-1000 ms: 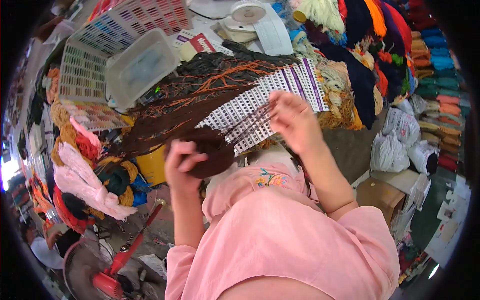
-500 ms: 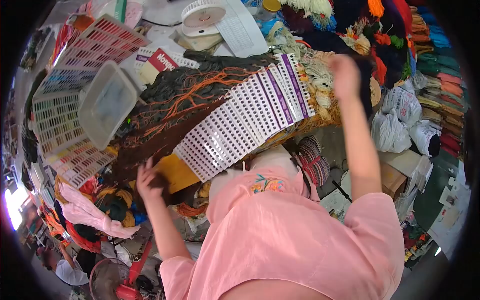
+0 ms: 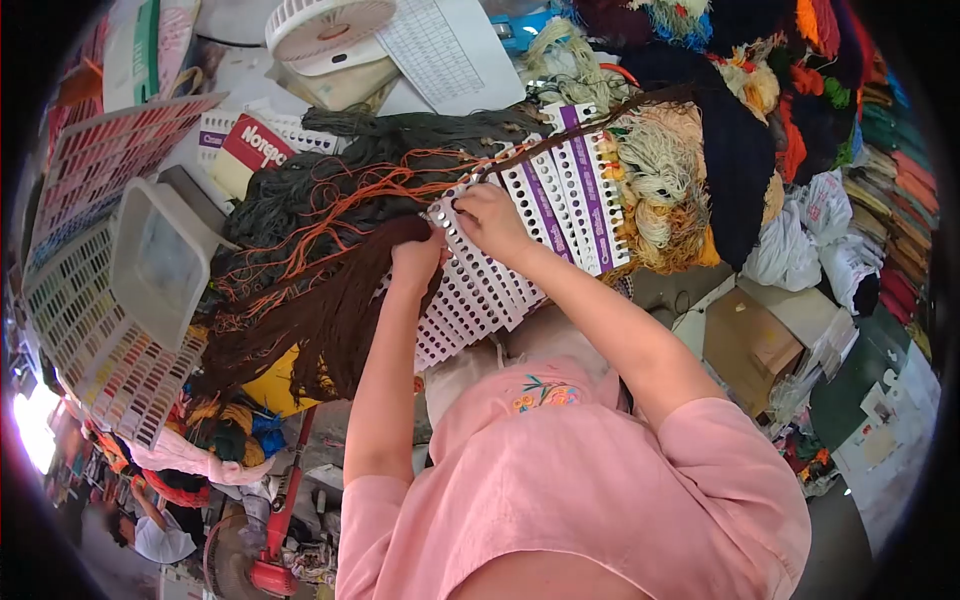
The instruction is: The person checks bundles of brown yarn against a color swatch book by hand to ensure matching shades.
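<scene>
My left hand (image 3: 417, 262) is closed around a thick hank of dark brown thread (image 3: 335, 295), whose loose lengths spread down and left. Close beside it, my right hand (image 3: 492, 222) pinches at the left edge of a white punched card (image 3: 447, 222); what its fingertips hold is too small to make out. Several such cards, rows of round holes along them and some with purple strips (image 3: 596, 205), lie overlapped under both hands. A thin brown strand (image 3: 590, 125) runs from above my right hand across the card tops to the upper right.
Dark grey-green thread (image 3: 300, 190) and orange strands (image 3: 370, 185) lie behind the hands. A clear plastic tub (image 3: 160, 260) rests on colour sample charts (image 3: 75, 290) at left. A white fan (image 3: 330, 30) and printed sheet (image 3: 450, 55) stand at the back. Cream yarn (image 3: 655, 170) is at right.
Both hands have come together over the cards, the left from the lower left, the right from the upper right. The brown hank is now in my left hand, and a brown strand crosses the cards.
</scene>
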`<act>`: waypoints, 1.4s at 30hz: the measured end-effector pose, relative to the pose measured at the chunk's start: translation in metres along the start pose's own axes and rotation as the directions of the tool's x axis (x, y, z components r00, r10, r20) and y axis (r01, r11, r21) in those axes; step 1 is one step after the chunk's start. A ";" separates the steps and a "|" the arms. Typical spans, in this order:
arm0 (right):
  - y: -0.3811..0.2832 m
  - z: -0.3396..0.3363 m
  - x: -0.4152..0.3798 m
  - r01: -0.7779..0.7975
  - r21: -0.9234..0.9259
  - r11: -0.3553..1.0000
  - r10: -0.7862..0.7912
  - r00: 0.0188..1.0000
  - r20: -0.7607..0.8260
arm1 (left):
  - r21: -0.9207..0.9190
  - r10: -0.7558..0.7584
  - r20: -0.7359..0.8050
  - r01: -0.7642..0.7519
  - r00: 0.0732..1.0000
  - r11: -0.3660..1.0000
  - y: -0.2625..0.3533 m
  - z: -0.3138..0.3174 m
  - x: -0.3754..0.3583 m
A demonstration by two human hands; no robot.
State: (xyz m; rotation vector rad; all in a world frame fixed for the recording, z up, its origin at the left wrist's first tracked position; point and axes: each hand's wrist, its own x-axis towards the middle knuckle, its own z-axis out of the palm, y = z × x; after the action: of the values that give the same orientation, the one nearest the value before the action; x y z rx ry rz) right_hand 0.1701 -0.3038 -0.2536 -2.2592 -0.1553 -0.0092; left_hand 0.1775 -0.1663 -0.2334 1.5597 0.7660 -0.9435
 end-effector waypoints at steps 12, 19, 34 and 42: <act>-0.008 -0.007 -0.005 -0.084 -0.018 0.996 0.085 0.956 0.280 | -0.328 -0.004 -0.025 -0.005 1.000 0.945 -0.006 0.010 0.011; -0.003 0.000 -0.004 -0.098 0.081 0.992 0.085 0.986 0.145 | -0.849 0.168 0.393 0.286 0.904 0.444 -0.009 -0.044 -0.007; 0.002 0.004 0.015 -0.352 0.073 0.933 0.302 0.878 0.370 | -0.482 -0.098 0.232 0.201 0.968 0.853 -0.001 -0.136 -0.045; -0.007 0.007 0.013 -0.338 -0.062 0.939 0.341 0.888 0.308 | -0.857 -0.011 -0.420 -0.392 0.908 0.334 -0.039 -0.309 -0.149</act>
State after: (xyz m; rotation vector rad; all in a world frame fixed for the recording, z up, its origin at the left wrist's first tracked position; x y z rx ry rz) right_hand 0.1817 -0.2922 -0.2522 -2.2525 0.0756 0.5415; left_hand 0.1260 0.1464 -0.0961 0.6964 1.0773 0.1040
